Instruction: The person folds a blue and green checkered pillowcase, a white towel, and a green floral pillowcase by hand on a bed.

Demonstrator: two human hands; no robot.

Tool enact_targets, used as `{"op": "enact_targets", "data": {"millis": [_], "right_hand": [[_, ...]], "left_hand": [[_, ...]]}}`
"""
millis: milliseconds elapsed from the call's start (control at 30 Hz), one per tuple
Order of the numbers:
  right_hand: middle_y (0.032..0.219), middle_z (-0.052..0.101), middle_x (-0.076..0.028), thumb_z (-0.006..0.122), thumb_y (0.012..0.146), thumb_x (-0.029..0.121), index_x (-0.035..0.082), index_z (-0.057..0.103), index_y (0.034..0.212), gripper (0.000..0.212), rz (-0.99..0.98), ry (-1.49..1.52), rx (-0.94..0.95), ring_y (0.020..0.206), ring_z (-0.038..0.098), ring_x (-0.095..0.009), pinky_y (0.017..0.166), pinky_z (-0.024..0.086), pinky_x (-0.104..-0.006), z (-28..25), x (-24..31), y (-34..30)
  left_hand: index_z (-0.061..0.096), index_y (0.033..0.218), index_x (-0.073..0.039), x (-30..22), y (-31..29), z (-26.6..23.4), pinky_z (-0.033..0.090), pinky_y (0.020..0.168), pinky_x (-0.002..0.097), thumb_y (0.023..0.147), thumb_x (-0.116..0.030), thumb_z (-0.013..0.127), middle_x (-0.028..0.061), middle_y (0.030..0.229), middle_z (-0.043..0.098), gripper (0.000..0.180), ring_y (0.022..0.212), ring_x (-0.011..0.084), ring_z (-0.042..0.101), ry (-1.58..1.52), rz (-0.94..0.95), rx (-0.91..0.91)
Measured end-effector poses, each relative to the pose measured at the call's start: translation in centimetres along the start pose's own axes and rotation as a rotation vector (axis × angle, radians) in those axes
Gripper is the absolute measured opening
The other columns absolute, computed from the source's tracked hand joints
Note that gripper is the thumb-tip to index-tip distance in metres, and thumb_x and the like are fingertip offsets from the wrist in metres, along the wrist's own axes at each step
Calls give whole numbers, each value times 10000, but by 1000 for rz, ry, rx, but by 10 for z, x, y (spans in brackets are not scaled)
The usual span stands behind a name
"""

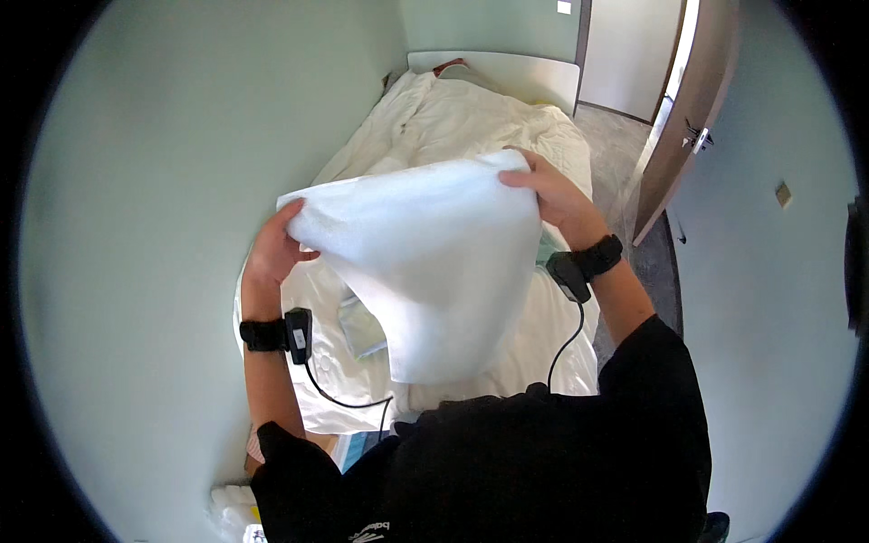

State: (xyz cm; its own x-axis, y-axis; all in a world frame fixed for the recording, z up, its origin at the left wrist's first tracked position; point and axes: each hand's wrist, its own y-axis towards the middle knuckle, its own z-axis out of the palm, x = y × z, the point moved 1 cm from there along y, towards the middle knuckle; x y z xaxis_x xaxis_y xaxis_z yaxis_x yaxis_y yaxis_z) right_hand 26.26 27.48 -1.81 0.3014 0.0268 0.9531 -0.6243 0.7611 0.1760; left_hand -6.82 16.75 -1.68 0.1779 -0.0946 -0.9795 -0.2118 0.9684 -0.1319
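A white towel-like cloth (434,262) hangs spread between my two hands, above the bed. My left hand (278,246) grips its upper left corner, with the thumb on the near face. At the upper right corner, my right hand (554,192) pinches the edge, thumb in front and fingers behind. The cloth's lower part droops toward my body and narrows on the left side. Partly hidden behind it, a folded pale cloth (360,328) with a greenish tint lies on the bed. The fingers behind the cloth are mostly hidden.
Under my hands is a bed with a rumpled white quilt (453,116) and a white headboard (534,77). A green wall (163,226) runs close along the left. To the right, a brown door (683,127) stands ajar. White plastic-looking items (233,509) sit at the lower left.
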Motion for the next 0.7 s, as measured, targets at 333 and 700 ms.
{"op": "enact_targets", "data": {"millis": [333,700], "right_hand": [[743,552,-126,641,648,253,-14,539,872,363,-307,-765,-572,592,527,-146,526,417,-254,-22,-31,30],[774,564,-52,619,684,110,-20,541,935,293,-184,-96,-350,641,512,-95,556,415,-218,65,-68,-56]], "left_hand": [[429,1050,13,41,31,67,379,839,409,825,-195,289,148,1037,503,337,956,273,483,-612,-44,68],[331,1189,8,131,-42,160,274,908,296,859,-249,338,85,1163,409,417,1055,188,392,-249,214,100]]}}
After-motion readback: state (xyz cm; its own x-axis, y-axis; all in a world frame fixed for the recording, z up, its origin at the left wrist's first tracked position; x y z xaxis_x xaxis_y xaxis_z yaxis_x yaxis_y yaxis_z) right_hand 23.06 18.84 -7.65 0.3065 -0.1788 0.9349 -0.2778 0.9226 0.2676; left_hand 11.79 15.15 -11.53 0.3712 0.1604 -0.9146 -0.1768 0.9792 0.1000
